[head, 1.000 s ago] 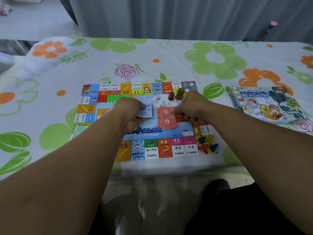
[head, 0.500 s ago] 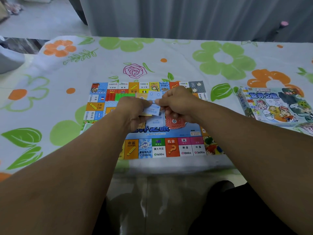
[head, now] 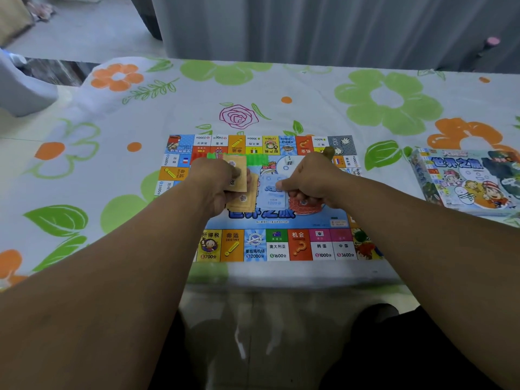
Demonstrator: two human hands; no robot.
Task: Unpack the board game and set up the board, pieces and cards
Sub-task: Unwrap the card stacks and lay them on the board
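The colourful game board [head: 277, 246] lies flat near the table's front edge. My left hand [head: 218, 182] grips a stack of tan paper notes [head: 239, 187] over the board's middle left. My right hand [head: 312, 181] pinches a pale blue note [head: 272, 197] at its top edge; the note lies on the board's centre. A red-orange note stack [head: 305, 208] lies under my right hand. Green notes [head: 253, 159] lie beyond my left hand. A white die [head: 289, 161] sits on the board, and a small brown pawn [head: 327, 151] stands behind my right hand.
The game box [head: 467, 178] with cartoon figures lies to the right of the board. The table carries a floral cloth [head: 388, 102]. A grey curtain [head: 309, 26] hangs behind the far edge. A grey object [head: 22, 88] stands at the far left.
My hands were together over the board; my right hand has drawn the blue note to the right onto the board, and tan notes now show on top of the stack in my left hand.
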